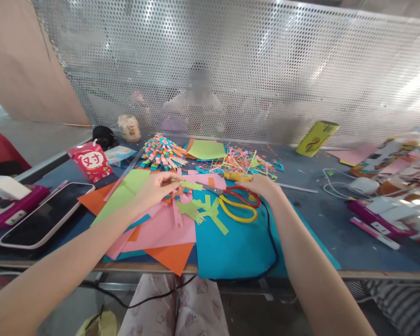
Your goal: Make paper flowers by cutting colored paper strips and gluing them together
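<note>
My left hand [161, 187] pinches a short light-green paper strip [192, 185] above the paper pile. My right hand [264, 187] is closed around a yellow hot glue gun [237, 177], its nozzle pointing left; a pale glue stick [298, 188] sticks out behind. A black cord [273, 242] runs down from it. Scissors [238, 215] with red and yellow handles lie just below the gun, blades toward the strip. Cut green paper pieces [210, 213] rest beside them, over pink paper [171, 226] and blue paper [231, 254].
A multicoloured fringed paper piece [163, 151] and thin paper scraps [240, 161] lie at the back. Left are a phone [47, 214], red packet [90, 161] and power strip [16, 205]. Right are a yellow tube [317, 138] and another power strip [381, 221]. A perforated metal panel [252, 70] borders the table.
</note>
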### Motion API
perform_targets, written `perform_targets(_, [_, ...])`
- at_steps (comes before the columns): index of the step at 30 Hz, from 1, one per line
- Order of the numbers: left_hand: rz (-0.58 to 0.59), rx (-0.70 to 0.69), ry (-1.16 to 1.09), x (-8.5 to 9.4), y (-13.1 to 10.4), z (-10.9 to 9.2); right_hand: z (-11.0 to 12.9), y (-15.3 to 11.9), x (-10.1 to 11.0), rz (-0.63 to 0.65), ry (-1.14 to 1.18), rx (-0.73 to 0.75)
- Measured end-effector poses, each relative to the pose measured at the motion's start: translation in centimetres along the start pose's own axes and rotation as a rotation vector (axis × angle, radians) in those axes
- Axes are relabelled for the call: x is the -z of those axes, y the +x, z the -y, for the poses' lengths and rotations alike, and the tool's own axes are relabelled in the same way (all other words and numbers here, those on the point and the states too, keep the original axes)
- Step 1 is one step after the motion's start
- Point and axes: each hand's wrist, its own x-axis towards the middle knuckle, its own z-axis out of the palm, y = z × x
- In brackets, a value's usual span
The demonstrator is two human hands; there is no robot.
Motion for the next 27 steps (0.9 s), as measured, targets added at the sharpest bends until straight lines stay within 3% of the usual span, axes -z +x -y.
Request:
perform_targets(4, [0.019,-0.041,0.059,-0.1,-0.1,0.2,-0.4,-0.3,0.9,0.102,-0.037,0.053])
perform_targets(13, [0.025,-0.098,0.543,-0.5,-0.5,-0.4,0.7,-1.2,1.0,0.021,-0.123,0.076])
perform_targets(20, [0.035,-0.115,0.536,-0.9,-1.0,-0.7,1.1,-1.7,1.1,0.05,-0.173,0.03])
perform_targets(24, [-0.001,-0.122,0.53,-0.8,-0.9,-0.6,1.6,-2.6,1.2,-0.05,-0.15,0.018])
perform_targets(27, [-0.015,-0.135,0.519,-0.7,-0.8,-0.4,2.2,-3.7,1.5,-0.237,-0.068,0.018])
